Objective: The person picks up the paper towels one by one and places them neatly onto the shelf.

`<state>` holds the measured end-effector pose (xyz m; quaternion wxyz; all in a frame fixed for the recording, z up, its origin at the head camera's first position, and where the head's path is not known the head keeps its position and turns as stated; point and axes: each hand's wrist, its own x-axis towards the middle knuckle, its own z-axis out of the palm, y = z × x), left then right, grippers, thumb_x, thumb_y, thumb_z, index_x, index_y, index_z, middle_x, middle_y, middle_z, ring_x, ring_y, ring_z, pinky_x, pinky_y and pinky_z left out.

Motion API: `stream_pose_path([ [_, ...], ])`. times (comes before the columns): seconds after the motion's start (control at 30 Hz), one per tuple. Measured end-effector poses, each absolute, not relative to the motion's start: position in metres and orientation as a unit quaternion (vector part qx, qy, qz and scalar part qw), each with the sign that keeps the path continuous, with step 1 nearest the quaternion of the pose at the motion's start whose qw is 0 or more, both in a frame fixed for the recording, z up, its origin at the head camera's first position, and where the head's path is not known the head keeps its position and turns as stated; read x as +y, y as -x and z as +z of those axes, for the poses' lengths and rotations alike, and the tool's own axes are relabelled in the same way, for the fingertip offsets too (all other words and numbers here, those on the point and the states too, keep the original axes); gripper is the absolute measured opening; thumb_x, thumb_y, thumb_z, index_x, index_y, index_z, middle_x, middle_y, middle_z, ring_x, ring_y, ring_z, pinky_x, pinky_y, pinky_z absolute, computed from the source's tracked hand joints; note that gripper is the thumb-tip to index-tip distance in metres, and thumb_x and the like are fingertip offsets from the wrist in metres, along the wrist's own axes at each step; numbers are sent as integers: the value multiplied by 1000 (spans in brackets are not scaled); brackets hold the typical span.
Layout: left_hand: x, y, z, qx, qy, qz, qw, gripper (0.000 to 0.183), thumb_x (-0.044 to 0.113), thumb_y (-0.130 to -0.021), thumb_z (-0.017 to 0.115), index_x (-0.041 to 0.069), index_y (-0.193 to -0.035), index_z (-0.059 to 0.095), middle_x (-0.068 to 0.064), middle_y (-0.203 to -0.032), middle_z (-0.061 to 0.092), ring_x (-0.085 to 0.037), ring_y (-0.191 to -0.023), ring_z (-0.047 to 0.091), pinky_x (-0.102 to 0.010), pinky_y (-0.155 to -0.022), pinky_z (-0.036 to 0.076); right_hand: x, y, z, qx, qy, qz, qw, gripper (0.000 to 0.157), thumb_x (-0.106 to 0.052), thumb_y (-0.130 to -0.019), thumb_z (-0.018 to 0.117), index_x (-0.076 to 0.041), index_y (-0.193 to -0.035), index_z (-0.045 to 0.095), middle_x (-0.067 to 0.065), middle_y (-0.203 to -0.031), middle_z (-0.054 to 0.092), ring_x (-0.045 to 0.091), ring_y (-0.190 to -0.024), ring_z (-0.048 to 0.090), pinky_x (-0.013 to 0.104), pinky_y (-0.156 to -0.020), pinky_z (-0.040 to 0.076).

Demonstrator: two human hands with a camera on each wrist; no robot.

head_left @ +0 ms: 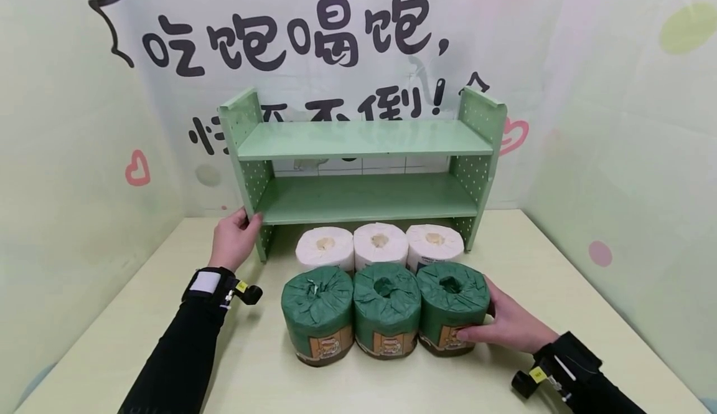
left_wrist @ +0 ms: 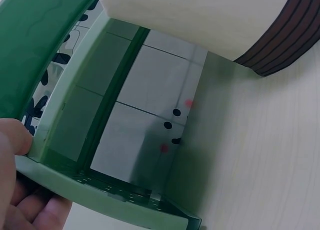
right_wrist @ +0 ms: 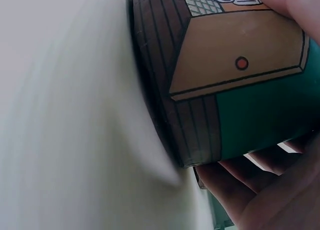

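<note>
My left hand (head_left: 234, 239) pinches the glossy green shelf (head_left: 364, 200) by its perforated side. My right hand (head_left: 514, 322) grips the squat, crinkled-paper green toilet roll (head_left: 451, 305), upright, rightmost in the front row.

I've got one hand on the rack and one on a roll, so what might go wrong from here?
The right hand grips the right-hand green roll, close beside the middle green roll, so moving it might knock its neighbour. The left hand holds the side of the green rack, so a tug could shift it. A white roll stands close behind the gripped one, so a backward push could bump it.
</note>
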<state>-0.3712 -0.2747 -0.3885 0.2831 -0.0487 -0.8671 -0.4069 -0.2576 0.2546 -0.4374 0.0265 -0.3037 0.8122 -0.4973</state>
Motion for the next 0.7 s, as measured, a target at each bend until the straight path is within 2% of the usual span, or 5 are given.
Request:
stream_pose_path([
  [0.17,-276,370,-391,-869,50,-405,280,34,29,-103,55,2,-82,61,-11,-69,59,-19,-55,48,-23,-41,35,257,255,-436,818,298,-492,25,100,-18,-76,88,-24,-154,24,-1,-143,43,26,-131,35,70,-99,28],
  [0.33,-276,372,-389,-868,48,-408,278,32,29,-103,55,2,-90,65,-13,-78,65,-19,-59,50,-23,-43,37,260,256,-431,816,305,-491,14,98,-15,-78,86,-22,-154,26,0,-143,44,25,-130,37,68,-97,31],
  [0.53,-275,371,-388,-868,49,-409,278,31,28,-103,55,1,-92,66,-15,-77,65,-19,-56,48,-23,-41,35,263,254,-425,816,311,-488,3,97,-13,-77,85,-20,-154,26,2,-143,45,22,-130,37,68,-96,31],
  [0.6,-275,370,-387,-868,48,-410,276,32,28,-103,55,1,-89,65,-14,-75,63,-19,-55,47,-23,-41,34,264,253,-424,814,311,-491,4,97,-12,-78,85,-20,-154,26,2,-143,45,21,-129,37,67,-95,32],
  [0.7,-275,371,-387,-869,49,-411,273,33,30,-103,55,1,-94,66,-15,-79,65,-20,-57,48,-23,-41,36,263,252,-423,811,309,-496,4,97,-12,-78,84,-23,-154,26,1,-143,45,22,-129,37,64,-95,33],
])
